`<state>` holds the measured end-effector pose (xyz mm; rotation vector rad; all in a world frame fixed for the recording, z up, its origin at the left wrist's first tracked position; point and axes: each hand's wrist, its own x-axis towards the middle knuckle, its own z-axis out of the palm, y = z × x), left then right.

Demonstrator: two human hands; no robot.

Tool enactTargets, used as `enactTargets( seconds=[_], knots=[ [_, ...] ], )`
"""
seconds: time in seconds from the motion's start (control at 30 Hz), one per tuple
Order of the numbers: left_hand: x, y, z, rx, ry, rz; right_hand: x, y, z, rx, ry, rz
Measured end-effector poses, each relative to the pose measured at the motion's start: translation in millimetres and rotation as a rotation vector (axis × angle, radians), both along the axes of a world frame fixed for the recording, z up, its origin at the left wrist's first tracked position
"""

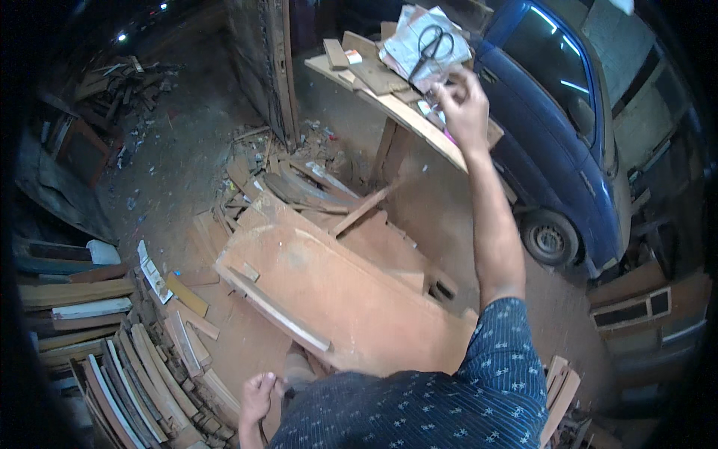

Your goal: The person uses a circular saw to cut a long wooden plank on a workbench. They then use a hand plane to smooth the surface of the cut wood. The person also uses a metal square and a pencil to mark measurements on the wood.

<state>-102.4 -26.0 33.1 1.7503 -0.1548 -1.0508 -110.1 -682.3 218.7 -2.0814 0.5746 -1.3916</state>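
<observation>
The scissors (431, 49) lie on crumpled papers (398, 46) atop the bench (428, 133), dark handles pointing away from the person, blades slanting back to the near left. The right hand (462, 97) is stretched out over the bench, its fingertips just beside the blades, with the handles beyond them. Its fingers are bent, thumb and forefinger close together; from here I can't tell whether they pinch something small. The left hand (258, 395) hangs low by the person's leg, well apart from the scissors, fingers curled together.

Wood offcuts (336, 55) crowd the bench left of the papers, and a pink scrap (449, 136) shows at the edge under the right wrist. Between the person and the bench a big board (336, 299) takes up the floor space, a narrow strip (280, 314) lying along its left side. Behind it are loose planks (307, 187). A blue car (546, 112) stands close on the bench's right, and a stack of curved slats (142, 374) fills the left.

Among the offcuts sits a small white-and-orange packet (353, 57); its contents can't be made out.
</observation>
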Motion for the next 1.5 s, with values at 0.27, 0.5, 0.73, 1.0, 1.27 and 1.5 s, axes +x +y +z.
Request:
enactTargets(
  seconds=[0.27,0.5,0.73,1.0,1.27,1.5],
  knots=[
    [-26.4,-106.7,220.0,-1.394,-0.053,-0.906,-201.3,233.3,-174.6,0.742,0.106,0.044],
    [-104.5,-110.3,238.0,-1.190,0.541,-0.799,-335.2,345.0,-262.3,1.109,0.062,-0.129],
    [-194.3,-66.9,234.8,-1.038,0.841,-0.804,-444.2,446.0,-307.5,1.184,0.049,-0.398],
    [-255.0,35.3,230.8,-1.082,0.859,-0.973,-474.8,581.4,-301.2,1.166,0.298,-0.438],
    [-302.9,133.4,239.6,-1.149,0.819,-0.962,-544.7,748.2,-337.6,1.156,0.497,-0.396],
    [-318.3,152.2,225.6,-1.059,0.868,-1.148,-598.7,797.8,-336.1,1.208,0.526,-0.551]
  ],
)
